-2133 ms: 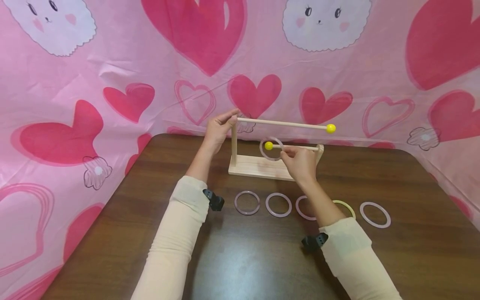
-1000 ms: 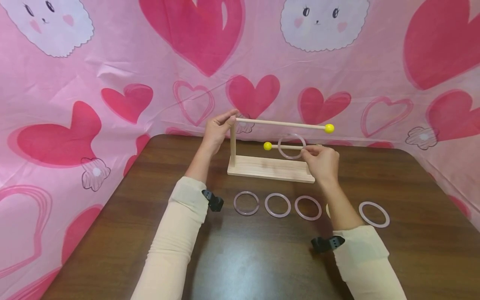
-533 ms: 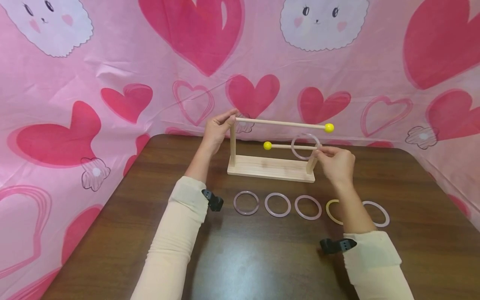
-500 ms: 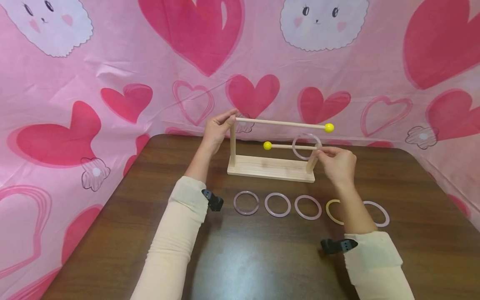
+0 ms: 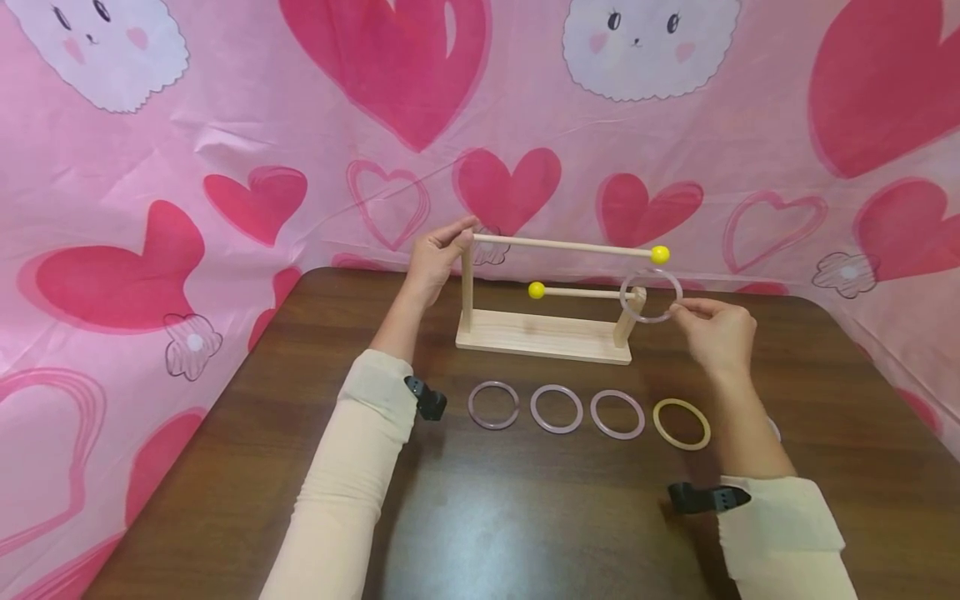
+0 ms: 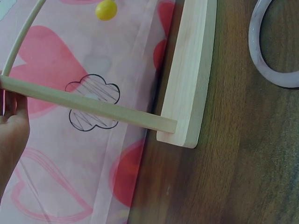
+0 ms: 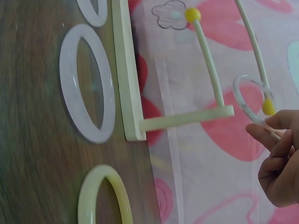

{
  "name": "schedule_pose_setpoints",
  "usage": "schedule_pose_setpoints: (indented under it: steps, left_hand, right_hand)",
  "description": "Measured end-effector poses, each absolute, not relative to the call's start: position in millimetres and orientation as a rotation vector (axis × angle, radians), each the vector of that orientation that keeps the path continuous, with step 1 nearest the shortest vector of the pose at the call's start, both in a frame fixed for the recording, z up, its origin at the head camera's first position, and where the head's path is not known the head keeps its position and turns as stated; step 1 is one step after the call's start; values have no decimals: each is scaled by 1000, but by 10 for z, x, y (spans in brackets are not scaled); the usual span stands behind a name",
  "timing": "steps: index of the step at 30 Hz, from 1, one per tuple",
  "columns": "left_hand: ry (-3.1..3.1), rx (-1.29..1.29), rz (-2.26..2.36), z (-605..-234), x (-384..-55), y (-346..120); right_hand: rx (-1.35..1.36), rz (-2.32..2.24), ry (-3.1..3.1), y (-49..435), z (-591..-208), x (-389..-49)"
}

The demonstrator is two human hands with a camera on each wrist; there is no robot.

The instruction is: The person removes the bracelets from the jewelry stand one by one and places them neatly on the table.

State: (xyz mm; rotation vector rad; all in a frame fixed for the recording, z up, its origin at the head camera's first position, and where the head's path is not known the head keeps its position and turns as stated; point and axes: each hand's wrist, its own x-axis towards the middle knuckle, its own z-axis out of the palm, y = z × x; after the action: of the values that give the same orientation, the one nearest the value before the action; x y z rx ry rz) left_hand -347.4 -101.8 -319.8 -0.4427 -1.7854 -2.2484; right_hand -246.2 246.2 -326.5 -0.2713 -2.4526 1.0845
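Observation:
My left hand grips the top of the tall left post of a wooden stand. Its fingers show behind that post in the left wrist view. With thumb and fingertips my right hand pinches a translucent pale bangle at its right edge, upright and off the table. In the head view the bangle overlaps the short right post, just below the upper rod's yellow ball. The right wrist view puts the bangle right beside that ball, apart from the lower rod.
Before the stand lie three pale purple bangles in a row, then a yellow bangle. Another pale bangle is mostly hidden by the right forearm. A pink heart-patterned cloth hangs behind the brown table.
My right hand has carried the bangle rightward, from the lower rod's yellow ball along that rod to the short post, close under the upper ball. The left hand stays on the tall post.

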Motion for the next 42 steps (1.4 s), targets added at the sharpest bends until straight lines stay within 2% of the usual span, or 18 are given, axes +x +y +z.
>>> schedule_pose_setpoints:
  steps: [20,42]
  left_hand:
    - [-1785,-449,-2234,-3201,-3471,-1033]
    - [-1815,-428,-2206,-3209,-3467,-1037]
  right_hand:
    - [-512,1116,-2524,3004,-3262,-2284]
    - [-608,1021,-2581,3359,-3369,-2128]
